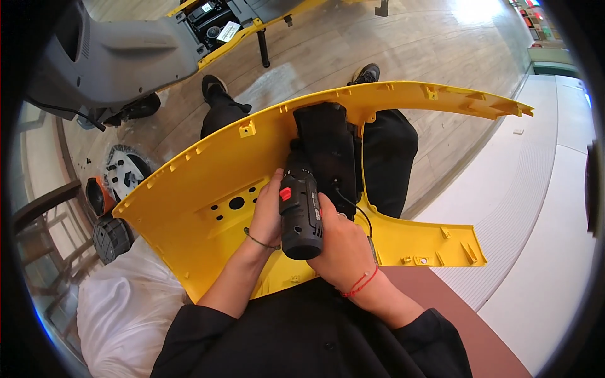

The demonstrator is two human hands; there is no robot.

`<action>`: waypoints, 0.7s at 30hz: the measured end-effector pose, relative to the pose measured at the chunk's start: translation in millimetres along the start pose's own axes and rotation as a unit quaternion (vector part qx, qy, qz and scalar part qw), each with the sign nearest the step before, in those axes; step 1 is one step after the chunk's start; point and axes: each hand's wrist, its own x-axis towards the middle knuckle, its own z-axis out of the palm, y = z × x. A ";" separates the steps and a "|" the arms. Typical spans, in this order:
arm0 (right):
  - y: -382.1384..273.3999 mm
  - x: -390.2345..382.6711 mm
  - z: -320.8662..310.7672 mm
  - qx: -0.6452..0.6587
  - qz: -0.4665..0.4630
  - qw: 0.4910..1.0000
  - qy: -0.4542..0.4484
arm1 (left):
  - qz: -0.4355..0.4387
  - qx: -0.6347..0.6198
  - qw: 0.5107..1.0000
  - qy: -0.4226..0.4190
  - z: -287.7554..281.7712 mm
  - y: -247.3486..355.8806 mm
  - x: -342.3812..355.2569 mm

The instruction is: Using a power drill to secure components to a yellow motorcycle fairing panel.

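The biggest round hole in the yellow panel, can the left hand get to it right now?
Probably yes: the left hand is just right of the round hole in the picture, and nothing seems to block the way. It would likely have to leave the black drill first.

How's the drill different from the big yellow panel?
The drill is mostly black with a bit of red, but the yellow panel is bright yellow. The drill is small, while the yellow panel spreads much wider. The drill is chunky; the yellow panel is thin, like a shell. Both have curvy shapes.
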 end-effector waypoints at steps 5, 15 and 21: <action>8.9 2.4 6.7 0.080 -0.010 0.997 -0.014 | -0.002 0.030 0.999 0.023 0.7 1.5 2.2; 11.5 4.0 9.9 0.092 -0.039 0.995 0.004 | -0.023 0.043 0.999 0.013 -1.1 5.7 2.8; 7.3 4.7 9.0 0.049 -0.043 0.998 0.004 | -0.013 0.065 0.998 -0.001 -8.1 4.9 6.4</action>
